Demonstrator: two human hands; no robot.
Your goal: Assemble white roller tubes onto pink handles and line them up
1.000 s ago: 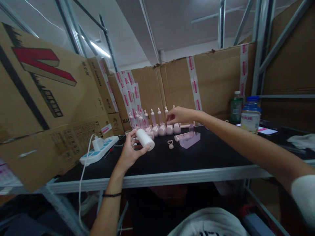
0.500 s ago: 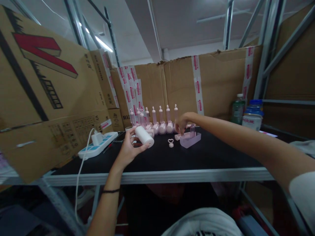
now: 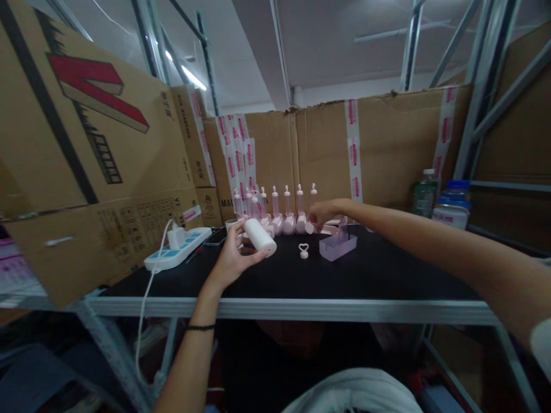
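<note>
My left hand (image 3: 236,252) is wrapped round a smooth white cylinder (image 3: 259,237), held tilted above the black tabletop, its end facing right and toward me. Farther back on the right, my right hand (image 3: 321,214) points down with its fingers closed on a long pale pink part (image 3: 329,229); the fingertips are partly hidden. Just in front of that hand stands a translucent lilac tray (image 3: 338,248) with a clear upright piece (image 3: 343,229) at its back. A small pink heart-shaped ring cap (image 3: 303,250) lies on the table between my hands.
Several pink devices with rounded bases and upright tubes (image 3: 287,215) stand along the cardboard wall (image 3: 322,149). At left lie a white power strip (image 3: 181,250) with a plugged charger and a phone (image 3: 215,237). A green bottle (image 3: 425,194) and blue-lidded jar (image 3: 451,206) stand at right.
My right hand has moved slightly back, away from the lilac tray, and the pink part has shifted back with it. My left hand keeps hold of the white cylinder. The camera has turned a little left.
</note>
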